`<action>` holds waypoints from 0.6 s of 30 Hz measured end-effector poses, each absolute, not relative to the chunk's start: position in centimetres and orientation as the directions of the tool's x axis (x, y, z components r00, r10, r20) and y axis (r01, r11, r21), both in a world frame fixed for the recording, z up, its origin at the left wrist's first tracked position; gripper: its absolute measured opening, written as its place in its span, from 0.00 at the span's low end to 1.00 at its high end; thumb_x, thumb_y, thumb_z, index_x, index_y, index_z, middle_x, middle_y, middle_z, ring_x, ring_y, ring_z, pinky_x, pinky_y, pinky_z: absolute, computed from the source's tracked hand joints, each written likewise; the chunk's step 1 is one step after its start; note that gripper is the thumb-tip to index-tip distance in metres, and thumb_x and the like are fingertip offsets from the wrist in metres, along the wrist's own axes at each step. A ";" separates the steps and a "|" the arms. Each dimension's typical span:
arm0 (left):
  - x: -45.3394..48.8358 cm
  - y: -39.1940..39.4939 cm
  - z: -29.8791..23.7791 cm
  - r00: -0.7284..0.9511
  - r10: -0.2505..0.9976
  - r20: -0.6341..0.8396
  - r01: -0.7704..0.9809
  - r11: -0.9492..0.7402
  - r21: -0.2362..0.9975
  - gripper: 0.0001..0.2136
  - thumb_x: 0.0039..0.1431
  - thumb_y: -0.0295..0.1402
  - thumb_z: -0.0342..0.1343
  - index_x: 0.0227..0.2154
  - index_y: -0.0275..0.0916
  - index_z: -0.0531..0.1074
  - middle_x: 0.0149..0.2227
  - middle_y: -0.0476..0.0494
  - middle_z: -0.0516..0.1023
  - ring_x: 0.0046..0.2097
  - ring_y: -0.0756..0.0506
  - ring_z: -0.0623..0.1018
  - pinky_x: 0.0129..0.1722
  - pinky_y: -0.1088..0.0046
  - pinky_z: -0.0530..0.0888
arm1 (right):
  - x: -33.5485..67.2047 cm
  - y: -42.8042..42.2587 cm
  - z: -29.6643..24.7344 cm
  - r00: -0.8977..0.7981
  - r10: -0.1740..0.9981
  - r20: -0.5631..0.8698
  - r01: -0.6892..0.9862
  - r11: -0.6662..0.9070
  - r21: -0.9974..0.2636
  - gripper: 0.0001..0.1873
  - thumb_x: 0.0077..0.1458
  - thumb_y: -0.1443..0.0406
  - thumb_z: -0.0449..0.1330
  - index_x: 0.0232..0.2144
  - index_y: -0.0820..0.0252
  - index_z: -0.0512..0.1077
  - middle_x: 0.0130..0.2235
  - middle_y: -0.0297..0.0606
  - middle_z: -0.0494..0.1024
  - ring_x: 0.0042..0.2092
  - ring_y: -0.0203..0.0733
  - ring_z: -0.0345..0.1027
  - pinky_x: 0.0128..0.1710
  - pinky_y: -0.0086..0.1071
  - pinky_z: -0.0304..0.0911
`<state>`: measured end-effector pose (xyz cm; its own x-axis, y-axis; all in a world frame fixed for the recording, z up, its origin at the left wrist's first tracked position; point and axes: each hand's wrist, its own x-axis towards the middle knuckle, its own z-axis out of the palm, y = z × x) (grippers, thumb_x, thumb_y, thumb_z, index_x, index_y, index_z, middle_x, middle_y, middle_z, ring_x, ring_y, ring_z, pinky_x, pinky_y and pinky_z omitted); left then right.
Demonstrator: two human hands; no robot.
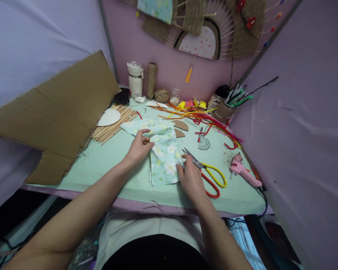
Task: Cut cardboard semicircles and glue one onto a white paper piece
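A pale blue floral cloth lies folded on the mint-green table. My left hand pinches the cloth's upper left fold between thumb and fingers. My right hand grips the cloth's lower right edge, fingers closed on it. Scissors with a yellow and a red handle lie open just right of my right hand, touching its side. Two brown cardboard half-rounds sit behind the cloth.
A large cardboard sheet leans at the left over a bundle of wooden sticks and a white disc. Coloured strips, a protractor, a pink glue gun, a pen cup, twine and a white flask crowd the back and right.
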<state>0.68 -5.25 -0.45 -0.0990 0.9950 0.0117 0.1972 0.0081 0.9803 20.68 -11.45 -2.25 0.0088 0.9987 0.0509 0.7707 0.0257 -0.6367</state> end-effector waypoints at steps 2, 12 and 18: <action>1.1 -5.0 0.1 -0.115 0.985 0.132 0.179 -0.110 0.978 0.22 0.50 0.28 0.56 0.50 0.40 0.63 0.30 0.52 0.69 0.34 0.50 0.72 0.36 0.74 0.69 | 20.7 -11.6 -2.1 -0.010 0.999 0.040 0.818 0.031 -0.574 0.20 0.61 0.65 0.53 0.54 0.65 0.63 0.36 0.48 0.79 0.39 0.53 0.74 0.38 0.38 0.62; 1.0 -3.4 -2.0 0.115 0.972 0.206 0.814 -0.212 0.541 0.26 0.54 0.23 0.54 0.57 0.36 0.62 0.46 0.37 0.73 0.49 0.39 0.74 0.51 0.60 0.70 | 21.6 -12.5 -1.5 -0.064 0.998 0.014 0.919 0.064 -0.389 0.18 0.60 0.65 0.56 0.52 0.65 0.64 0.36 0.44 0.77 0.38 0.52 0.73 0.36 0.38 0.64; 1.8 -6.5 0.1 0.235 0.868 0.438 0.786 -0.435 0.440 0.10 0.60 0.26 0.51 0.44 0.37 0.70 0.46 0.38 0.72 0.51 0.40 0.72 0.53 0.59 0.69 | 22.2 -12.1 -1.0 -0.108 0.907 0.407 0.849 0.297 -0.437 0.12 0.61 0.67 0.54 0.47 0.63 0.68 0.45 0.50 0.73 0.48 0.53 0.67 0.49 0.44 0.64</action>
